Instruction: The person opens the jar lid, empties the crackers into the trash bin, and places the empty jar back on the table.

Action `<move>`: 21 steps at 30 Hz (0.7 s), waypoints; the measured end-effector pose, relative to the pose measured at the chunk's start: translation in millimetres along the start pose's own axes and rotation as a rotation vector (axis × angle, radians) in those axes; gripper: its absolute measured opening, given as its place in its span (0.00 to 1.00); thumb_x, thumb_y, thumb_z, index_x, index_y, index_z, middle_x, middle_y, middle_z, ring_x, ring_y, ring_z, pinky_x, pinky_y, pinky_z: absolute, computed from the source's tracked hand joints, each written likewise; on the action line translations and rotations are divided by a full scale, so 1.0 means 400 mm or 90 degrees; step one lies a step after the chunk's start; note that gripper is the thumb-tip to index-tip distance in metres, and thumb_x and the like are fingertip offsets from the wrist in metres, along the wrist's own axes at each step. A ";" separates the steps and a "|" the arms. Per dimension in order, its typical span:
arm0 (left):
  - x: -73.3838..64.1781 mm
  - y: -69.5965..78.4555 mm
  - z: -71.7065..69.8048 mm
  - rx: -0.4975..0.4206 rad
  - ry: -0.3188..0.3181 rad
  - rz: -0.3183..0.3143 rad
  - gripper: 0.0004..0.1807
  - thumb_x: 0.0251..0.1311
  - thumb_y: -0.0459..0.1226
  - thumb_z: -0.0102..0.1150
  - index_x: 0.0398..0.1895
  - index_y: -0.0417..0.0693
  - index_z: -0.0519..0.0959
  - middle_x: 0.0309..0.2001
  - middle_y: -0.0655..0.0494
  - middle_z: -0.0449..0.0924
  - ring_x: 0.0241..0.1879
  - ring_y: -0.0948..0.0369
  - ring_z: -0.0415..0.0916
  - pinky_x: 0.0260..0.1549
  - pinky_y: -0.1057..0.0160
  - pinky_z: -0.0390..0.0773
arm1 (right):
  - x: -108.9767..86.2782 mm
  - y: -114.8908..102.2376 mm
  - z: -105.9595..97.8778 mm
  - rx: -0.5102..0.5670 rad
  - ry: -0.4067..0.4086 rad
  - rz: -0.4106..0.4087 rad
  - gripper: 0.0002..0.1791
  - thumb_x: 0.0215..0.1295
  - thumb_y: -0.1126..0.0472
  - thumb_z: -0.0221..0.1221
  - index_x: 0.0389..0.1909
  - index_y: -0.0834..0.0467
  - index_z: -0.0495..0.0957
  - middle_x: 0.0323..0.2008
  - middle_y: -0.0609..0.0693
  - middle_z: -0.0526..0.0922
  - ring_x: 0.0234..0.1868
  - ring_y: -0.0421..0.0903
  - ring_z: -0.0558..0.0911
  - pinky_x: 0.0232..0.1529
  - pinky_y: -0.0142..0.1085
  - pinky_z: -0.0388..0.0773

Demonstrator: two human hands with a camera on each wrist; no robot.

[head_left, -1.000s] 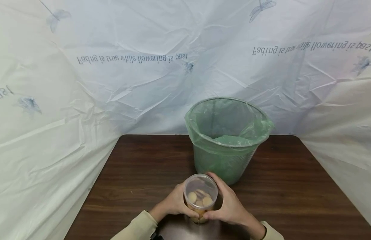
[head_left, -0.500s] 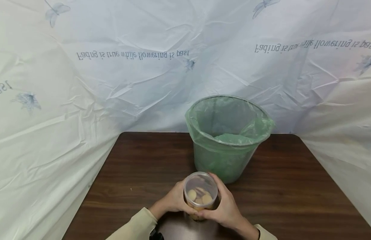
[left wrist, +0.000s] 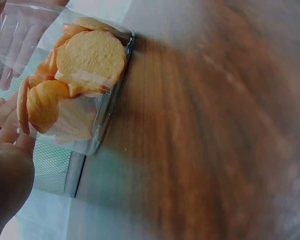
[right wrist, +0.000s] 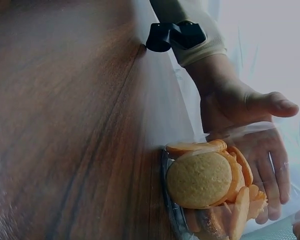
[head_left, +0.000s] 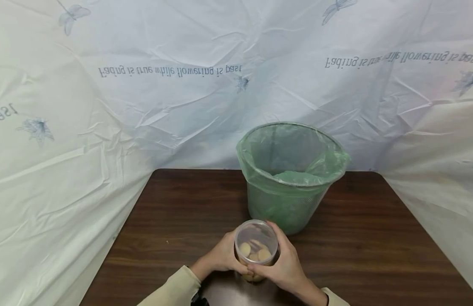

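A clear plastic jar [head_left: 256,229] stands at the front of the table, with several round golden biscuits [left wrist: 90,60] inside. Whether a lid covers its top I cannot tell. My left hand [head_left: 224,255] grips its left side and my right hand [head_left: 289,261] its right side. Both thumbs come together across the near side, below the rim. Through the jar wall in the right wrist view, the fingers of the left hand [right wrist: 240,107] show beyond the biscuits. The jar base sits on or very close to the wood; I cannot tell which.
A mesh bin [head_left: 286,208] lined with a green plastic bag [head_left: 247,170] stands just behind the jar, slightly right. Beneath everything is a dark brown wooden table [head_left: 175,212]. White printed sheeting [head_left: 182,110] hangs behind the table and along both sides.
The right thumb has shifted slightly left toward the left thumb on the jar. The jar and bin stay put; the whole view moved a little.
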State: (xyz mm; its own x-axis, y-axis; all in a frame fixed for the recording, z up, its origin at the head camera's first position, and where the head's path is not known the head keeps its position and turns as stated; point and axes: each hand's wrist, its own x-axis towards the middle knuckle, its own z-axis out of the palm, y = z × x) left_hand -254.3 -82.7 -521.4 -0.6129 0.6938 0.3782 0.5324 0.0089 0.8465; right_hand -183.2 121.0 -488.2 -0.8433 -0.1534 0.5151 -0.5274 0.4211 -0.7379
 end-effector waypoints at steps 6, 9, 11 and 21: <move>0.001 0.003 -0.001 -0.009 -0.007 -0.002 0.57 0.36 0.41 0.80 0.73 0.55 0.57 0.64 0.51 0.72 0.59 0.52 0.74 0.59 0.58 0.75 | 0.005 0.001 -0.001 -0.002 -0.001 -0.008 0.58 0.38 0.49 0.79 0.71 0.51 0.59 0.61 0.52 0.75 0.52 0.53 0.79 0.48 0.45 0.80; 0.000 0.003 0.000 -0.012 -0.008 0.000 0.58 0.36 0.41 0.80 0.73 0.54 0.57 0.64 0.51 0.72 0.59 0.52 0.74 0.60 0.58 0.74 | 0.006 0.004 -0.003 0.000 -0.008 -0.014 0.57 0.39 0.49 0.79 0.71 0.51 0.59 0.60 0.53 0.76 0.51 0.54 0.80 0.48 0.45 0.80; 0.001 0.002 0.000 -0.007 -0.005 0.003 0.58 0.36 0.41 0.81 0.73 0.54 0.57 0.64 0.51 0.72 0.59 0.52 0.74 0.60 0.58 0.74 | 0.008 0.006 -0.005 0.002 -0.011 -0.016 0.56 0.39 0.49 0.79 0.70 0.55 0.61 0.59 0.54 0.76 0.51 0.54 0.80 0.47 0.44 0.80; 0.003 -0.005 -0.001 0.000 -0.001 0.012 0.58 0.34 0.41 0.81 0.73 0.53 0.57 0.63 0.51 0.73 0.60 0.53 0.74 0.60 0.59 0.74 | 0.018 0.016 -0.014 0.017 -0.023 -0.027 0.56 0.37 0.49 0.80 0.69 0.58 0.63 0.58 0.55 0.77 0.52 0.54 0.80 0.48 0.42 0.81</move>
State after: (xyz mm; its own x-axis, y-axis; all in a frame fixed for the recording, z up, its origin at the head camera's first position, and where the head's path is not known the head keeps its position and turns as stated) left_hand -256.4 -82.2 -522.5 -0.6021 0.6950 0.3930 0.5435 -0.0039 0.8394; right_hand -192.1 127.6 -486.9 -0.8231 -0.2033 0.5302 -0.5648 0.3898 -0.7273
